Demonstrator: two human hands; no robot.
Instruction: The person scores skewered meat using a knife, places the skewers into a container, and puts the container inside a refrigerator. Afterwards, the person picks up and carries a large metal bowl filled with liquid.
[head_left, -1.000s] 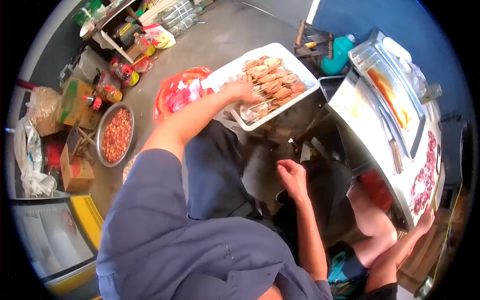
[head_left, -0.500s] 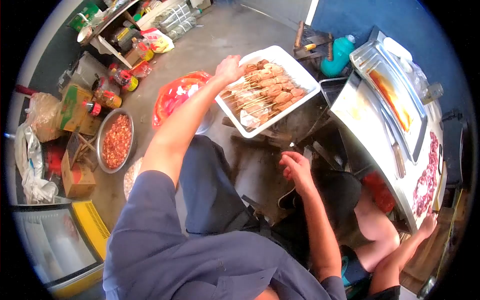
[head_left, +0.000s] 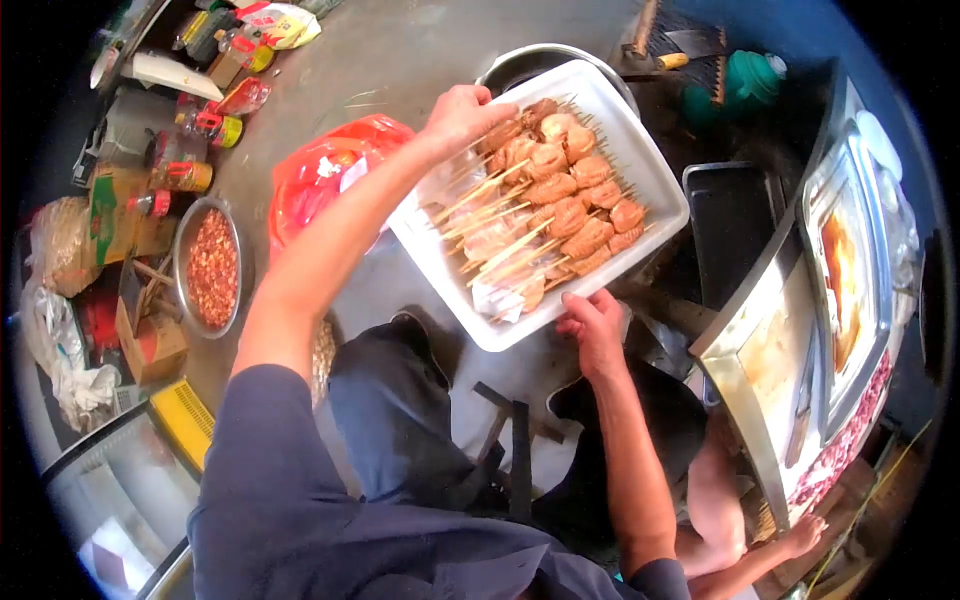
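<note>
A white plastic tray (head_left: pixel 655 205) hangs tilted in front of me, above the floor. Inside it lie rows of skewered meat pieces (head_left: pixel 565 185), which look like chicken wings, with their wooden sticks pointing left. My left hand (head_left: pixel 463 122) is closed over the tray's upper left rim. At the near right rim, my right hand (head_left: pixel 595 325) has its thumb against the edge and its fingers curled under. A clear plastic sheet and some white paper show among the sticks.
Left of the tray are a red plastic bag (head_left: pixel 300 180) and a metal bowl of chopped reddish food (head_left: pixel 212 265). On the right stands a metal-edged table (head_left: pixel 770 370) with a steel tray. Another person's hand (head_left: pixel 803 536) is at lower right. A black pan (head_left: pixel 735 230) lies beyond.
The white tray has come nearer and lower, turning slightly. My right hand, formerly apart from it, now grips its near rim. The view has shifted, and the co-worker's hand sits lower.
</note>
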